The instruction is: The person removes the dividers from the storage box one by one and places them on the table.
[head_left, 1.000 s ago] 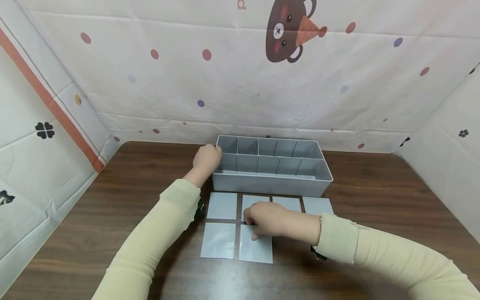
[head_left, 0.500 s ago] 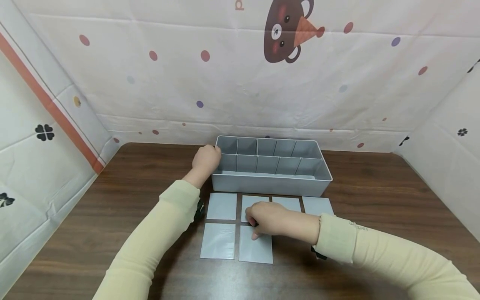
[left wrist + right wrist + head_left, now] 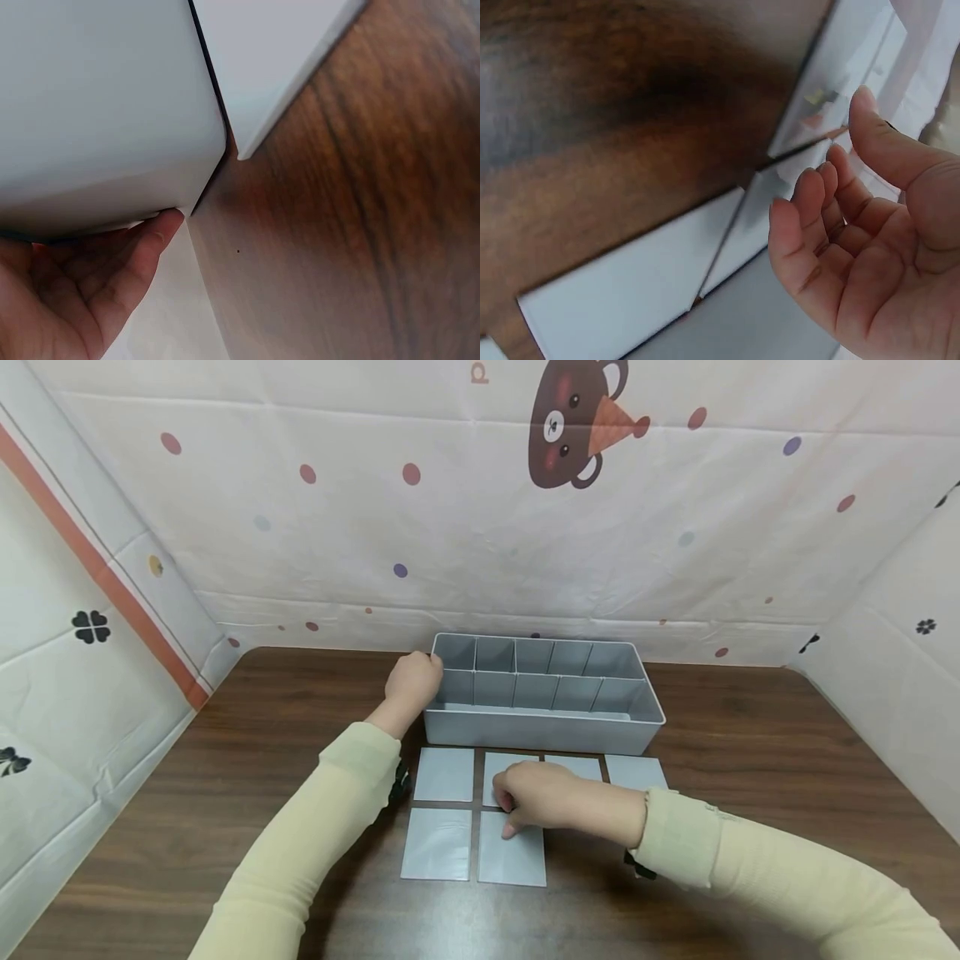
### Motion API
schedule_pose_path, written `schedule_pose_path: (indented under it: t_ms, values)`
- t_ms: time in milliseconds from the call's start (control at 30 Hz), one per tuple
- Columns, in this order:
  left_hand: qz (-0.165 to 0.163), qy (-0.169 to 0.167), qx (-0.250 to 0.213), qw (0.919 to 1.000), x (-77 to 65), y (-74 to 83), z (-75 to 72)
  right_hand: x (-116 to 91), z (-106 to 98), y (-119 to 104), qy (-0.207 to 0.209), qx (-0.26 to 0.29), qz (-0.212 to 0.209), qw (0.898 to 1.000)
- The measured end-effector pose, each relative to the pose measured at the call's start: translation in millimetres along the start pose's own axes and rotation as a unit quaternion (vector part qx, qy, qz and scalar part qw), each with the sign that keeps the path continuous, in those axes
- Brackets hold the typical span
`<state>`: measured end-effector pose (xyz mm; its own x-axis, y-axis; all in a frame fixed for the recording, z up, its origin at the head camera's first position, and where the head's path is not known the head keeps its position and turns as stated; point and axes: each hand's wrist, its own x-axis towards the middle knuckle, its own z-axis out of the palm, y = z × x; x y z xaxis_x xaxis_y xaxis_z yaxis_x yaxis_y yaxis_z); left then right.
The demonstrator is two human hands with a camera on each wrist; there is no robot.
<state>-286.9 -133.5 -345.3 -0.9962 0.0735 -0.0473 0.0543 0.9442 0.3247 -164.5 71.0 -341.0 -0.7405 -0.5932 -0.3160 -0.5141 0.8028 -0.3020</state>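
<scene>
A long grey divider box [image 3: 543, 727], with a lengthwise wall and several cross walls, stands toward the table's back. My left hand [image 3: 415, 681] grips its left end, thumb at the rim; in the left wrist view the fingers [image 3: 142, 262] lie against the outer wall. My right hand [image 3: 542, 795] hovers over or touches the second front panel [image 3: 512, 864], one of several flat, pale grey panels in front of the box. In the right wrist view its fingers [image 3: 806, 255] are loosely bent, the thumb is apart, and nothing shows between them.
Further pale panels lie in rows: a front-left one [image 3: 437, 843], a back-left one [image 3: 445, 774] and a back-right one [image 3: 636, 771]. The brown wooden table [image 3: 225, 793] meets a white printed sheet [image 3: 480, 527] behind and at both sides.
My right hand has shifted very slightly, with small movements of its thumb and fingers over the panel. The left hand, the box and the panels stay in place.
</scene>
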Motion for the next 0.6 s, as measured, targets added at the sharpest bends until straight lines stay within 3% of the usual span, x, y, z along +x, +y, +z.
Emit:
schedule_pose_path:
  t_ms: [100,200,333,433,600]
  values:
    - [0.024,-0.005,0.042,0.9988,-1.5,0.2,-0.4,-3.7,-5.5,0.8,0.005,-0.004,-0.010,1.000]
    - [0.011,-0.003,0.016,0.9998,-2.5,0.5,0.5,-8.1,-11.1,1.8,0.015,-0.019,-0.014,1.000]
    - [0.024,-0.005,0.057,0.9981,-3.4,0.2,1.6,-13.2,-24.7,1.6,0.020,-0.039,-0.006,0.999]
    - [0.043,-0.008,0.102,0.9939,-4.2,-0.6,1.9,-16.1,-43.4,0.0,0.019,-0.044,0.006,0.999]
    - [0.032,-0.009,0.078,0.9964,-5.3,-2.0,2.8,-18.6,-81.9,-1.2,0.031,-0.034,0.009,0.999]
